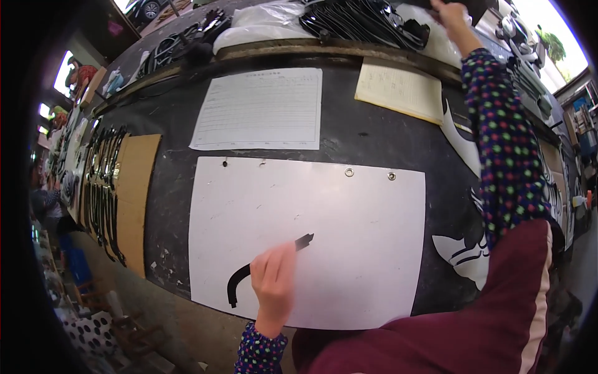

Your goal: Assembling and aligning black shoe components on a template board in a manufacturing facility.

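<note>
My left hand [273,280] is closed around a curved black strip [237,282] above a white board [349,262]. One end of the strip bends down to the left of the hand. Its other, notched end sticks out at the upper right of the fingers. My right hand [453,20] reaches far out to the upper right, beside a dark item at the picture's top edge. Its fingertips are small and partly cut off there, so their grip is unclear.
Behind the board lie a printed form [258,109] and a yellowish sheet [398,87]. Several black strips rest on cardboard [134,199] at left. A bundle of black strips [358,23] lies beyond the wooden ledge [268,48]. White cut pieces [464,258] sit at right.
</note>
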### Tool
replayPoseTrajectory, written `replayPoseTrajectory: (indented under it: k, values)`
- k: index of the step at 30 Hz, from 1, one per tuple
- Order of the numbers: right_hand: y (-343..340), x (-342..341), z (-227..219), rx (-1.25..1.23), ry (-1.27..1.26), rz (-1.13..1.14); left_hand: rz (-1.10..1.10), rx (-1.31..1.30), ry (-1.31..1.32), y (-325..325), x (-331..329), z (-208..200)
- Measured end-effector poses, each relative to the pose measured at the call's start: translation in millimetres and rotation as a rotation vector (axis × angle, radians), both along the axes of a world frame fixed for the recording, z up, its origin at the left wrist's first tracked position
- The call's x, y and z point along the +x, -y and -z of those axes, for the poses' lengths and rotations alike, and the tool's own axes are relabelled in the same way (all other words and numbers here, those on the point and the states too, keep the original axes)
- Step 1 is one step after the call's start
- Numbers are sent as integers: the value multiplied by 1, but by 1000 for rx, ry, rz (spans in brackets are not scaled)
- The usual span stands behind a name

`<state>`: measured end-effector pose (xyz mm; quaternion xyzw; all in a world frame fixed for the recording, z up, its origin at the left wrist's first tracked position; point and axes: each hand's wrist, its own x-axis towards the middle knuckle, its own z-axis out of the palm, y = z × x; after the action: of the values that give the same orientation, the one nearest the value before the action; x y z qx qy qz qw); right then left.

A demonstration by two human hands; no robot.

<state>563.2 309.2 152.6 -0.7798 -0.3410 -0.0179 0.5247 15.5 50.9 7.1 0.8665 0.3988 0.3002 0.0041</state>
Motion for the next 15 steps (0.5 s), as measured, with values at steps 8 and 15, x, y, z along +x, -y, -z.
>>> replayPoseTrajectory:
  k: [8, 15]
  values:
    - [119, -26, 42, -430, 5, -403, 16, 44, -3, -3, -3, 5]
    - [440, -115, 41, -1087, 140, -523, 156, 58, 17, 11, -3, 10]
